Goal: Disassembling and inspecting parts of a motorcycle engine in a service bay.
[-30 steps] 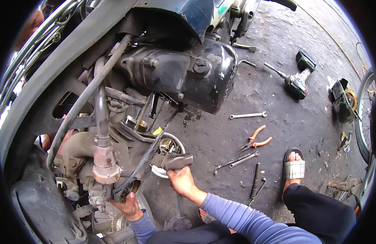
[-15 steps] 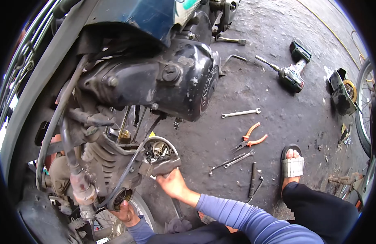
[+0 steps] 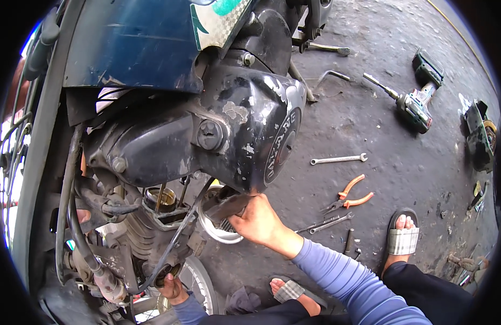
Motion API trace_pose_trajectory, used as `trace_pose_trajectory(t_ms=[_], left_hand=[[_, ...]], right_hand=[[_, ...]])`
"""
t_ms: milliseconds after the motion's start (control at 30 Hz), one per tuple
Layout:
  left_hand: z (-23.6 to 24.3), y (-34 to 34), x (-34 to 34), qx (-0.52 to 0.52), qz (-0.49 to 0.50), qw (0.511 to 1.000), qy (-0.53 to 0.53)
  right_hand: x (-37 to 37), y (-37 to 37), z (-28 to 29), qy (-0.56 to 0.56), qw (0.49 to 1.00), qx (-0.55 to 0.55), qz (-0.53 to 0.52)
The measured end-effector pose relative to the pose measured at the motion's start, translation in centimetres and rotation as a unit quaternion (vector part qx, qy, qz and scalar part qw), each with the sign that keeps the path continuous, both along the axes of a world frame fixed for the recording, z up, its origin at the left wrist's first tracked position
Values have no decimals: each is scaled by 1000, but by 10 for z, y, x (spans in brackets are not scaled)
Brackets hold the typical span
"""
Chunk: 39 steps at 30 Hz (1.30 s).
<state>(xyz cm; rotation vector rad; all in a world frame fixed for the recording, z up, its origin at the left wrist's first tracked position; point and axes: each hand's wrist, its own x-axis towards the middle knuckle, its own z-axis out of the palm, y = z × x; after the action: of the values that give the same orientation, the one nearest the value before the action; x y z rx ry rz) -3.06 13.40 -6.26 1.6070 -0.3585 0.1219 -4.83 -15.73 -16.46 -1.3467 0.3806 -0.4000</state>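
My right hand (image 3: 259, 223) is closed on a dark grey, flat-looking piece (image 3: 224, 208), whose kind I cannot make out. It is held over a round white bowl (image 3: 232, 236) with metal parts in it, just below the black engine cover (image 3: 250, 130) of a motorcycle. Lower left, my left hand (image 3: 173, 291) grips a round, dark metal part (image 3: 165, 272) under the finned cylinder (image 3: 139, 230); some of its fingers are hidden. A thin black cable (image 3: 177, 233) runs down between the two hands. An opening with a metal rim (image 3: 161, 197) shows above the fins.
On the grey floor to the right lie a combination wrench (image 3: 339, 159), orange-handled pliers (image 3: 350, 194), further wrenches (image 3: 333, 222) and a cordless impact driver (image 3: 418, 100). A dark box-shaped part (image 3: 479, 138) is at the far right. A spoked wheel (image 3: 204, 284) stands behind my left hand.
My right hand has lifted up and right with the dark grey piece, now over the bowl. The view has shifted closer to the engine. My left hand keeps to the round part.
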Motion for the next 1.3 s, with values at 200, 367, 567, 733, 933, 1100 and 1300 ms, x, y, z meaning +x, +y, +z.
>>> trace_pose_trajectory(t_ms=[200, 367, 567, 733, 933, 1100, 1300], left_hand=[[2, 4, 0, -12, -63, 998, 5], [-7, -6, 3, -27, -18, 999, -22], [-5, 3, 3, -20, -21, 998, -50], [6, -14, -2, 11, -19, 999, -28], [6, -21, -5, 30, 45, 998, -43], [11, -32, -5, 44, 75, 995, -39], [17, -44, -7, 49, 72, 996, -19]], right_hand=[[-13, 16, 9, 236, 928, 48, 285], [-26, 81, 2, 82, 966, 218, 112], [-27, 102, 9, 63, 989, 91, 97], [-38, 101, 29, 167, 978, 107, 73], [-38, 103, 22, 272, 924, 264, 59], [-34, 108, 12, 174, 971, 153, 58], [-30, 136, -24, 0, 999, 51, -17]])
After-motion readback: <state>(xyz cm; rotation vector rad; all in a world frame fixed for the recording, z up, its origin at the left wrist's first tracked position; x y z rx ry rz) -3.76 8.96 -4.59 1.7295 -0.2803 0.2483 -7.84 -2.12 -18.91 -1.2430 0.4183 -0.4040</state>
